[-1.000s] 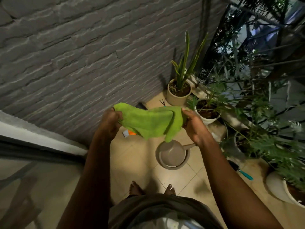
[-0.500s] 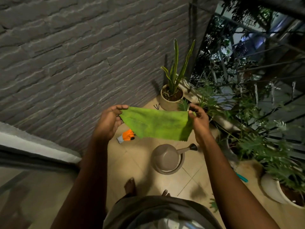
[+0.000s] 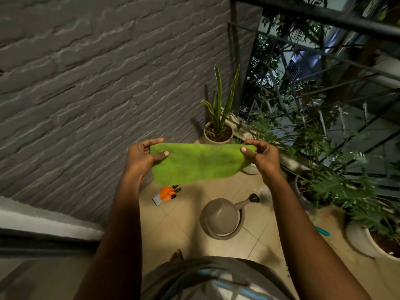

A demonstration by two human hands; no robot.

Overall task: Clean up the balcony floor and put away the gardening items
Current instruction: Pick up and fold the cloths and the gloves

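Observation:
A bright green cloth [image 3: 198, 162] is stretched flat and folded between my hands at chest height. My left hand [image 3: 144, 156] pinches its left edge and my right hand [image 3: 263, 155] pinches its right edge. Below on the tiled floor lies an orange and grey gardening glove [image 3: 166, 193]. A brown watering can [image 3: 223, 217] stands on the tiles to the glove's right, spout pointing right. A teal-handled tool [image 3: 322, 231] shows partly behind my right forearm.
A grey brick wall [image 3: 86, 83] runs along the left. A snake plant pot [image 3: 218, 132] stands in the far corner. More potted plants [image 3: 368, 234] line the metal railing [image 3: 324, 16] on the right. My bare feet are near the watering can.
The cloth went from bunched and hanging to spread taut and folded into a neat strip. My hands moved apart and rose slightly.

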